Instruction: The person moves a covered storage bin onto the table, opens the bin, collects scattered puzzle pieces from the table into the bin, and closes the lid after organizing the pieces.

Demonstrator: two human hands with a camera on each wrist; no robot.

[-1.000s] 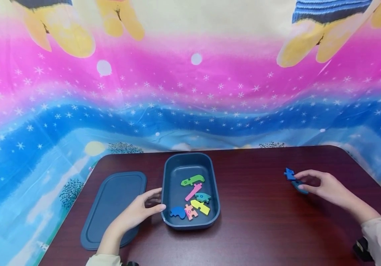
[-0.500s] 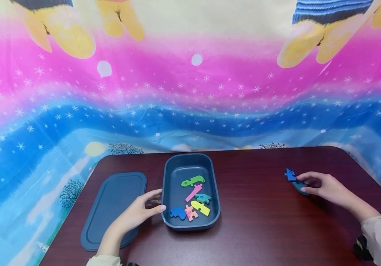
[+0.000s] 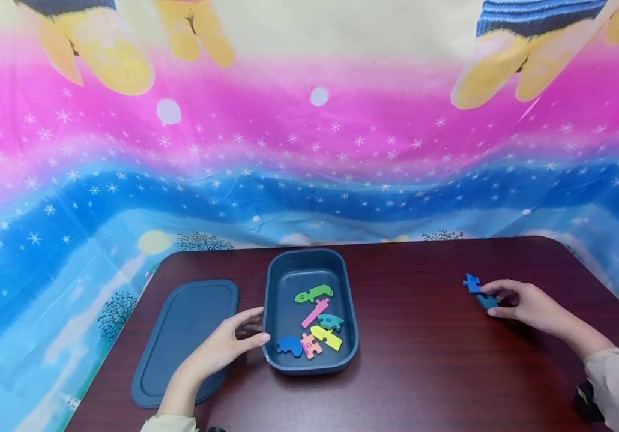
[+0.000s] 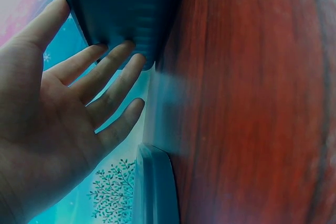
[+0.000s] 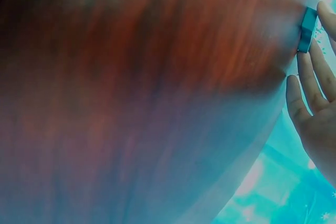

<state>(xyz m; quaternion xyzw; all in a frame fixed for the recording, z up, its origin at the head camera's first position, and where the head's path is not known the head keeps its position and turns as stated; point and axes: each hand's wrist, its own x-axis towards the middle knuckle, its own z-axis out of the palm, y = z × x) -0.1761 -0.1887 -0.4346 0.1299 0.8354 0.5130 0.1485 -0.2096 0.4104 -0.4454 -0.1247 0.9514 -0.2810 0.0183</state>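
A dark blue rectangular container (image 3: 310, 264) stands open on the dark red table (image 3: 422, 360). The left hand (image 3: 221, 347) rests against the container's left wall, fingers straight and spread, thumb along the rim, gripping nothing. Inside the container lie foam puzzle pieces: a green one (image 3: 313, 293) farthest from the person, then a pink strip (image 3: 314, 312), a teal piece (image 3: 331, 321), a yellow piece (image 3: 326, 336), a blue piece (image 3: 289, 345) and a pink-orange piece (image 3: 310, 345). Left of the container, the matching lid (image 3: 185, 336) lies flat. Well right of the container, the right hand (image 3: 525, 303) has its fingertips on a teal puzzle piece (image 3: 489, 300) on the table; a blue puzzle piece (image 3: 471, 283) touches it. Whether the fingers pinch or only touch cannot be told.
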